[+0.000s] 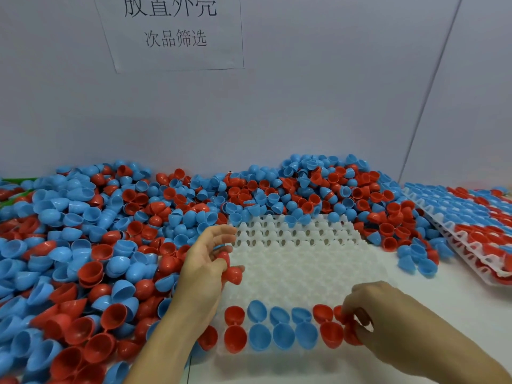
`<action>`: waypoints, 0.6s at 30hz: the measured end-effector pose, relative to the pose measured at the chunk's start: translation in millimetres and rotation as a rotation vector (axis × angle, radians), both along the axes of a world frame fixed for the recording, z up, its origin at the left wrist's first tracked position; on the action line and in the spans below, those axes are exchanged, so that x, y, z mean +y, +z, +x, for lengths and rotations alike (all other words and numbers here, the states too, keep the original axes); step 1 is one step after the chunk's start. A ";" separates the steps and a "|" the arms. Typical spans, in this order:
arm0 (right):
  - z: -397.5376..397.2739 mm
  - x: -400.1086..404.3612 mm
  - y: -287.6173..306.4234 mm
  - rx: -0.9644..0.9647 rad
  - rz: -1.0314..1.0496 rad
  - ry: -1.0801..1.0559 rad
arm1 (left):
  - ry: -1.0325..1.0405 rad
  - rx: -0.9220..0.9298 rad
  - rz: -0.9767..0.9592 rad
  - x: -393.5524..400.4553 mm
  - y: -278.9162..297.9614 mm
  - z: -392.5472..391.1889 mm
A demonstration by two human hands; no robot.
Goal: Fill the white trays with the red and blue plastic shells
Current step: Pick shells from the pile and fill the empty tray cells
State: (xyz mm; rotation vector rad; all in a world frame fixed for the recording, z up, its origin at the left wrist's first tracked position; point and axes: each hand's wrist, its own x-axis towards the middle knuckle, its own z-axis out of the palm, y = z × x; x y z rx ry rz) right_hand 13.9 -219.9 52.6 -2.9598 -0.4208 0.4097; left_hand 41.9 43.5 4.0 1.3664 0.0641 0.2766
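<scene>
A white tray [302, 270] with rows of bumps lies in front of me. Its nearest rows hold several red and blue hinged shells [282, 327], lying open. My left hand [205, 261] hovers over the tray's left edge and grips a red shell [232, 273] in its fingers. My right hand [388, 317] is at the tray's near right corner, pinching a red shell [349, 325] that sits at the end of the filled rows. A big heap of loose red and blue shells [83, 259] covers the table to the left and behind the tray.
A stack of filled white trays [471, 234] lies tilted at the right. A few loose shells [415, 261] sit between it and the tray. A wall with a paper sign [171, 31] stands close behind the heap. Bare white table [457, 306] shows near right.
</scene>
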 end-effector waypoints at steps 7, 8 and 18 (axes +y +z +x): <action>0.7 0.1 -1.7 -0.002 -0.013 -0.011 | 0.002 -0.007 -0.077 -2.9 0.6 -0.8; 1.2 -0.6 -2.2 -0.006 -0.009 -0.011 | -0.003 -0.011 -0.106 -3.2 1.1 -1.6; 0.4 -4.8 7.8 -0.078 0.056 0.011 | 0.021 -0.024 -0.121 -2.8 3.9 -4.1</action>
